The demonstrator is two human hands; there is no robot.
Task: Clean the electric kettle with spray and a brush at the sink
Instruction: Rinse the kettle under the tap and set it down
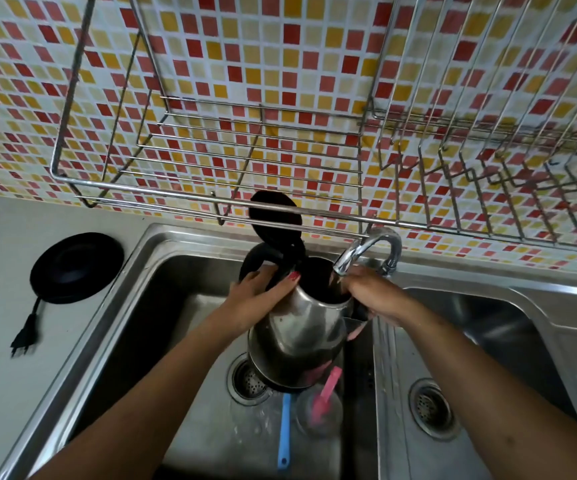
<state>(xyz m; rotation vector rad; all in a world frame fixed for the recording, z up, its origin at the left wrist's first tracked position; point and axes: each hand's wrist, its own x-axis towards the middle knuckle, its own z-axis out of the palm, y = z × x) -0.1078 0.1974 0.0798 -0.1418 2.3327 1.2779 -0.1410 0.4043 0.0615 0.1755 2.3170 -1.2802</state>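
— Forearms (162, 393), two, bare, entering from 5 and 7 o'clock. Next entry?
— Left hand (259, 292): curled round the kettle (304, 327) on its handle side, thumb on the steel wall. Right hand (377, 296): gripping the kettle's spout side, at 3 o'clock of the body.
— Kettle location?
— Held tilted over the left basin of the sink (162, 251). Lid (275, 216) is flipped open toward 12 o'clock, and the mouth is just under the tap (366, 252).
— Basin contents?
— Blue handle (284, 434) at 6 o'clock of the kettle, lying flat. Pink handle (328, 393) leaning in what looks like a clear cup (306, 415). Drain (249, 379) at 7 o'clock, partly hidden.
— Desk?
— Black kettle base (76, 266) at 9 o'clock, its cord ending in a plug (24, 341) toward 7. Wire rack (211, 161) overhead, against the tiled wall.
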